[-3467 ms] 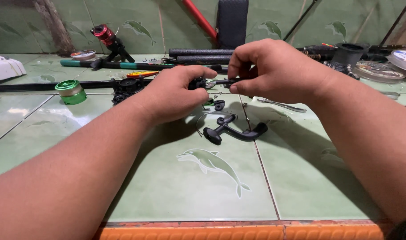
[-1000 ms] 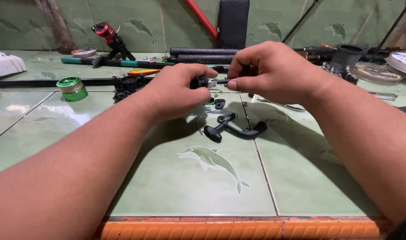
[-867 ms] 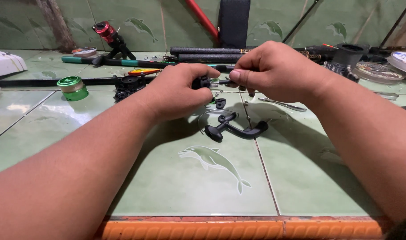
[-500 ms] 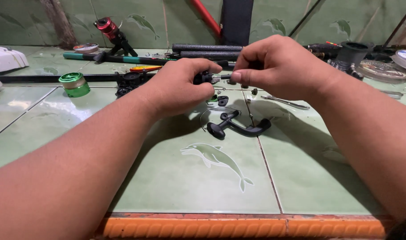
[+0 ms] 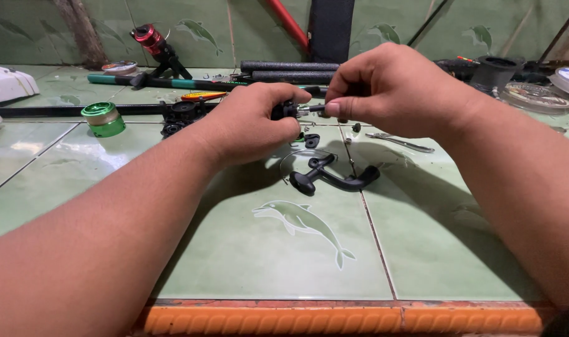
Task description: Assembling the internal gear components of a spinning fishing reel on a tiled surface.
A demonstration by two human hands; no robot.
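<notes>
My left hand (image 5: 254,122) is closed around a small black reel part (image 5: 283,110) held above the green tiled floor (image 5: 247,262). My right hand (image 5: 384,87) pinches a thin metal shaft (image 5: 310,109) that sticks out of that part, thumb and forefinger at its end. Below the hands a black reel handle (image 5: 334,178) lies on the tile, with a small black piece (image 5: 312,140) beside it and a thin wire bail (image 5: 297,156) next to it.
A green spool (image 5: 102,118), a black reel body (image 5: 179,115) and a long rod (image 5: 60,111) lie to the left. A red reel (image 5: 152,41), foam-grip rods (image 5: 289,66), a metal wrench (image 5: 400,142) and line spools (image 5: 534,93) are farther back. An orange ledge (image 5: 334,318) borders the near edge.
Both hands stayed together on the small part with only slight shifts; the view tilted a little, so the floor items sit lower in frame.
</notes>
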